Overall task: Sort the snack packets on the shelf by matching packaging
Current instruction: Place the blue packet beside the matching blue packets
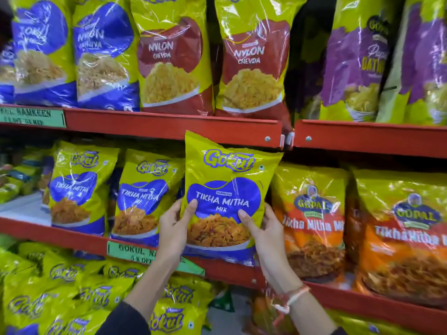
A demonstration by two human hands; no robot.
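- Both hands hold one Gokul packet [227,197] upright in front of the middle shelf [60,234]: the left hand [173,228] grips its lower left edge, thumb on the front, and the right hand [266,228] grips its lower right edge the same way.
- Just left of the left hand stand two matching Gokul packets [142,201], so that run looks sorted already.
- Just right of the right hand begin the orange Gopal packets [312,221], a different design, apparently grouped too.
- Left to do, by my judgement: seat the held packet in the slot behind it, between the two groups.
- Room is tight. The packet's top corner overlaps the red lip of the upper shelf [169,126], and its base hangs before the middle shelf's lip.
- The Gopal packet nearly touches the right fingers; pushing in may nudge it.
- Below the wrists, loose packets [60,298] are piled, their sorting unclear.
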